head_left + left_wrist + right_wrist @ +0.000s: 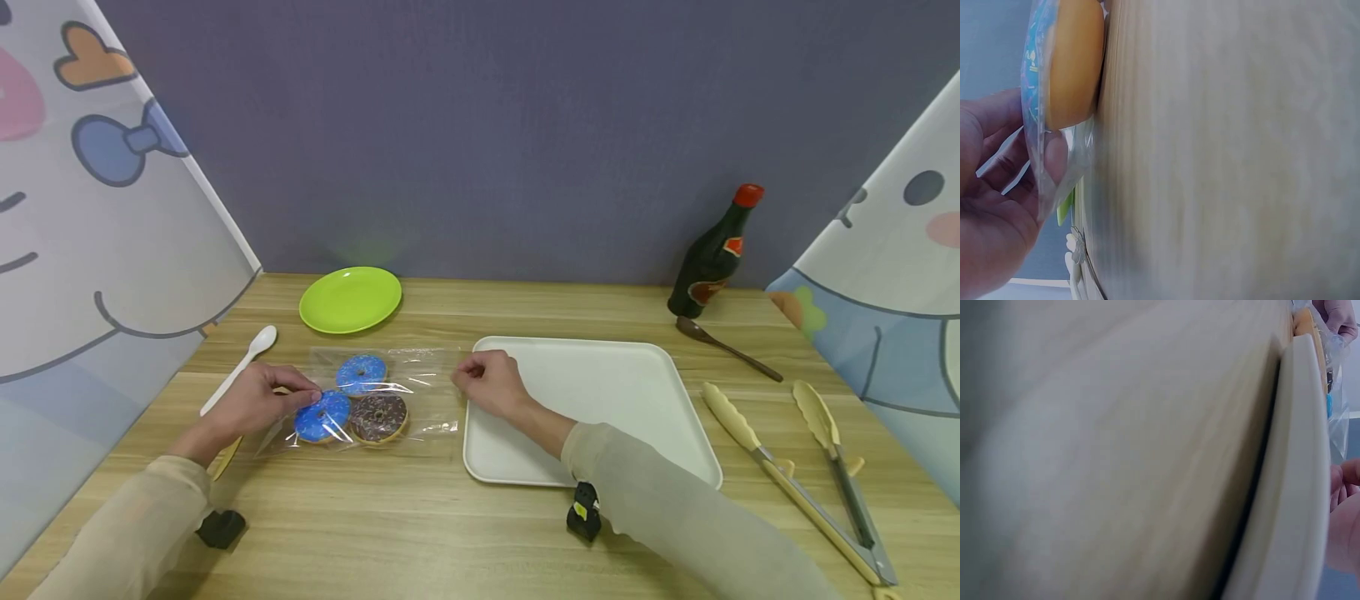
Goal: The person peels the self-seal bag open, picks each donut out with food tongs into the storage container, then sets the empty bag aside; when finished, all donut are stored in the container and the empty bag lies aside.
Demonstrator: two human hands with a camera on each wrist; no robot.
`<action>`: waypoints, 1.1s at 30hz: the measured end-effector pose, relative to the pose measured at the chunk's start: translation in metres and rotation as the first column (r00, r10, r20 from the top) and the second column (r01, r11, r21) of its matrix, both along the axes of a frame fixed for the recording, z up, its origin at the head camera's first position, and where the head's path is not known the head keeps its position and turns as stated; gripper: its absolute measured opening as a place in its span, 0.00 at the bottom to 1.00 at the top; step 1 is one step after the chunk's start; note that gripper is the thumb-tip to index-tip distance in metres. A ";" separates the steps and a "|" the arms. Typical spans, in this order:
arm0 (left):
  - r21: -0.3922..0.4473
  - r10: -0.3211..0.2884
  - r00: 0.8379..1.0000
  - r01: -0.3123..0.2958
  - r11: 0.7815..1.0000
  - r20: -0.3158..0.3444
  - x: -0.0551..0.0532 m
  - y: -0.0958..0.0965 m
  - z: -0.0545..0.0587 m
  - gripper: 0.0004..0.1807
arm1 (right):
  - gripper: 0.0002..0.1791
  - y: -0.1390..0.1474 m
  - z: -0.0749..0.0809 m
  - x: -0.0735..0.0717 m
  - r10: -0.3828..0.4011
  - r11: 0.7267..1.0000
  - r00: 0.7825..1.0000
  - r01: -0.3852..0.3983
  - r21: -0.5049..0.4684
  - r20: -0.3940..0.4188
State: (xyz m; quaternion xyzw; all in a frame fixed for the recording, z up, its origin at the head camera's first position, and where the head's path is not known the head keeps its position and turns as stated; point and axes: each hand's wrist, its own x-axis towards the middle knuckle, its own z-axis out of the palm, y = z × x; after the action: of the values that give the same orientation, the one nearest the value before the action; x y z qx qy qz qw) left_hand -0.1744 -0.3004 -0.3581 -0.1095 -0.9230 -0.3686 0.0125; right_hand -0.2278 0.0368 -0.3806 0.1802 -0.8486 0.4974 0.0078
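Note:
A clear plastic bag (429, 404) lies flat left of the white tray (592, 400), with three toy donuts inside. Two have blue icing: one donut (350, 367) at the back, the other donut (324, 425) at the left. The third is a chocolate donut (364, 429) with sprinkles. My left hand (258, 402) pinches the bag's left end beside the nearer blue donut; in the left wrist view the film lies between thumb and fingers. At the bag's right end, my right hand (495, 385) pinches the edge with curled fingers, over the tray's left rim.
A green plate (350, 300) stands at the back left, near a white spoon (243, 362). On the right are a dark bottle (708, 262), a brown wooden spoon (731, 348) and open tongs (817, 492). Part of a yellowish utensil (227, 457) shows under the left wrist.

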 end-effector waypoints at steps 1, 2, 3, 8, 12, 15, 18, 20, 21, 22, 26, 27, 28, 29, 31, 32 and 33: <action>0.002 0.001 1.000 -0.001 1.000 0.001 0.000 0.000 0.000 0.03 | 0.04 0.000 0.000 0.000 0.003 1.000 1.000 -0.003 0.001 -0.009; 0.004 0.003 1.000 -0.003 1.000 0.003 0.001 0.000 0.000 0.03 | 0.04 0.001 0.000 0.001 0.004 1.000 1.000 -0.004 0.003 -0.015; 0.006 0.004 1.000 -0.004 1.000 0.005 0.001 0.000 0.000 0.03 | 0.04 0.001 -0.001 0.001 0.006 1.000 1.000 -0.006 0.005 -0.023; 0.003 0.004 1.000 -0.004 1.000 0.010 0.001 0.001 0.001 0.05 | 0.03 0.005 -0.003 0.004 0.015 1.000 0.997 -0.014 0.013 -0.070; -0.002 0.007 1.000 -0.007 1.000 0.009 0.002 0.000 0.000 0.06 | 0.03 0.009 -0.003 0.010 0.035 0.999 0.994 -0.035 0.008 -0.107; -0.002 0.010 1.000 -0.010 1.000 0.009 0.002 -0.001 -0.001 0.06 | 0.04 0.014 -0.002 0.017 0.055 0.998 0.992 -0.054 0.012 -0.117; -0.005 0.014 1.000 -0.014 1.000 0.004 0.002 -0.002 -0.002 0.06 | 0.04 0.021 -0.001 0.026 0.077 0.997 0.991 -0.075 0.028 -0.109; -0.007 0.013 1.000 -0.013 1.000 -0.001 0.002 -0.002 -0.003 0.06 | 0.04 0.028 0.000 0.031 0.089 0.996 0.992 -0.086 0.039 -0.090; -0.007 0.014 1.000 -0.014 1.000 -0.003 0.002 -0.002 -0.003 0.06 | 0.04 0.031 0.001 0.034 0.096 0.995 0.991 -0.093 0.044 -0.088; -0.004 0.012 1.000 -0.012 1.000 -0.006 0.002 -0.002 -0.003 0.06 | 0.05 0.035 0.001 0.037 0.106 0.994 0.990 -0.103 0.045 -0.089; 0.015 0.006 1.000 -0.006 1.000 -0.008 0.001 -0.003 -0.005 0.06 | 0.05 0.053 0.000 0.047 0.142 0.989 0.984 -0.138 0.048 -0.106; 0.021 0.004 1.000 -0.004 1.000 -0.006 0.001 -0.004 -0.005 0.07 | 0.05 0.058 0.000 0.050 0.152 0.988 0.982 -0.147 0.047 -0.114; 0.026 0.001 1.000 -0.001 1.000 -0.004 0.001 -0.004 -0.006 0.07 | 0.06 0.063 0.000 0.053 0.158 0.987 0.980 -0.154 0.047 -0.117; 0.028 0.000 1.000 0.000 1.000 -0.002 0.001 -0.005 -0.006 0.07 | 0.06 0.068 -0.001 0.055 0.161 0.986 0.980 -0.156 0.050 -0.120; 0.030 -0.003 1.000 0.002 1.000 0.005 0.000 -0.005 -0.007 0.08 | 0.06 0.079 -0.001 0.061 0.161 0.986 0.979 -0.156 0.055 -0.125; 0.030 -0.002 1.000 0.002 1.000 0.008 0.000 -0.006 -0.007 0.08 | 0.06 0.084 -0.001 0.063 0.162 0.986 0.978 -0.156 0.056 -0.128; 0.029 -0.002 1.000 0.002 1.000 0.011 0.000 -0.006 -0.007 0.09 | 0.06 0.089 -0.001 0.066 0.159 0.987 0.979 -0.153 0.057 -0.128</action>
State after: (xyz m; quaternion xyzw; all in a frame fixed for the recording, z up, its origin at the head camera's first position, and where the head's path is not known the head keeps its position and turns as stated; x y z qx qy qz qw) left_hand -0.1749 -0.3063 -0.3650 -0.1082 -0.9175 -0.3826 0.0087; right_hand -0.1615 0.1262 -0.3815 0.2788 -0.8408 0.4636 0.0207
